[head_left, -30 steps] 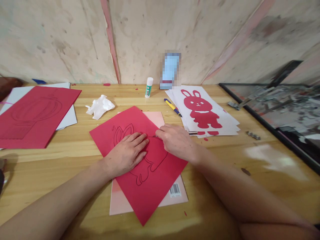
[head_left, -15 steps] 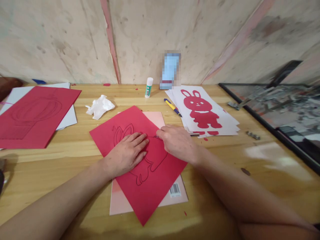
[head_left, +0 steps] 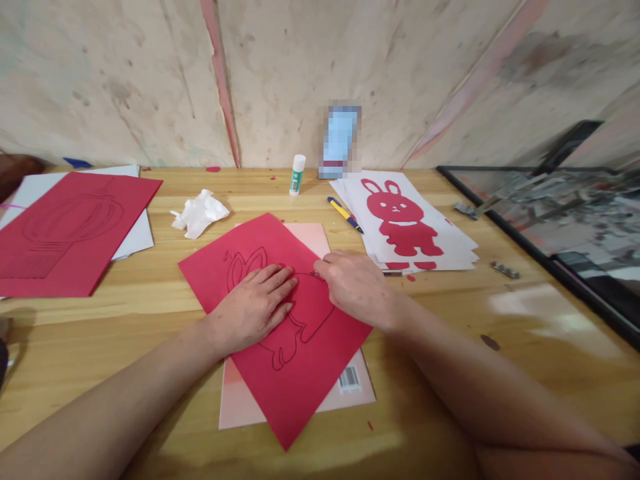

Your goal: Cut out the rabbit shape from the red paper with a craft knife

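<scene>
A sheet of red paper (head_left: 320,380) with a rabbit outlined in dark lines lies turned at an angle over a pale pink booklet (head_left: 245,410). My left hand (head_left: 255,307) rests flat on the paper, fingers stretched over the drawing and covering part of it. Closed in a pinch, my right hand (head_left: 355,287) grips a slim craft knife (head_left: 393,273) by the drawing's curved upper right line. Most of the knife is hidden by the hand; its back end shows beyond the knuckles, and the tip is small at the paper.
Behind stand a glue stick (head_left: 297,176) and a blurred phone (head_left: 340,140). Crumpled tissue (head_left: 200,213) and red sheets with a lantern drawing (head_left: 75,227) lie left. To the right are a yellow-blue pen (head_left: 345,215), white sheets bearing a red rabbit (head_left: 403,230) and a black-framed pane (head_left: 540,267).
The knife's back end shows slightly less and sits a little lower behind my right hand. Both hands are otherwise nearly still, and the paper has hardly moved.
</scene>
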Tool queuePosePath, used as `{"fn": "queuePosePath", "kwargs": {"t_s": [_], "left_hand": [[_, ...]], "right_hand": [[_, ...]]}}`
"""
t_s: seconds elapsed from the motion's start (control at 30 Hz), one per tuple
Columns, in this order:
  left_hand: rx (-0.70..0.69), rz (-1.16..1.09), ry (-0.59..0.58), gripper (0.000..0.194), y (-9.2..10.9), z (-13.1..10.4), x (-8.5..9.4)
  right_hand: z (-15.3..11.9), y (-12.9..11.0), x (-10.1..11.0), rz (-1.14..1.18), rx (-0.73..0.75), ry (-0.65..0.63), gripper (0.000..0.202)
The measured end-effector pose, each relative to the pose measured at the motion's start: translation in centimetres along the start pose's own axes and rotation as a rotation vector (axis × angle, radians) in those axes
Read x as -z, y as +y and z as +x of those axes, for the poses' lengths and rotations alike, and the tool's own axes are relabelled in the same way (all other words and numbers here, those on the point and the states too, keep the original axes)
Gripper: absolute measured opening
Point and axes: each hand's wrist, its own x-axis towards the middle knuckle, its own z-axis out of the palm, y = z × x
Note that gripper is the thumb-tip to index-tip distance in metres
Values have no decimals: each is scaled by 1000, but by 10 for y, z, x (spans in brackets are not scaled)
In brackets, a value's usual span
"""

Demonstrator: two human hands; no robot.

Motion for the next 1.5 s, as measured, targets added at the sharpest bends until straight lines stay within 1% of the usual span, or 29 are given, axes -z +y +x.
{"fn": "queuePosePath", "kwargs": {"t_s": [0.13, 0.6, 0.8, 1.03, 1.23, 1.5], "left_hand": [[-6, 3, 3, 44, 0, 0, 0], [-6, 8, 2, 43, 0, 0, 0], [-1, 17, -10, 43, 0, 0, 0], [3, -17, -2, 43, 0, 0, 1], [7, -9, 7, 42, 0, 0, 0], [3, -4, 6, 42, 0, 0, 0]], "right_hand": [[-1, 0, 1, -6, 2, -18, 29], [-3, 2, 0, -21, 0, 3, 28], [-4, 5, -2, -15, -29, -40, 30], [-7, 2, 3, -16, -25, -52, 28], [-8, 0, 6, -37, -45, -88, 29], [-8, -5, 12, -30, -65, -103, 32]]}}
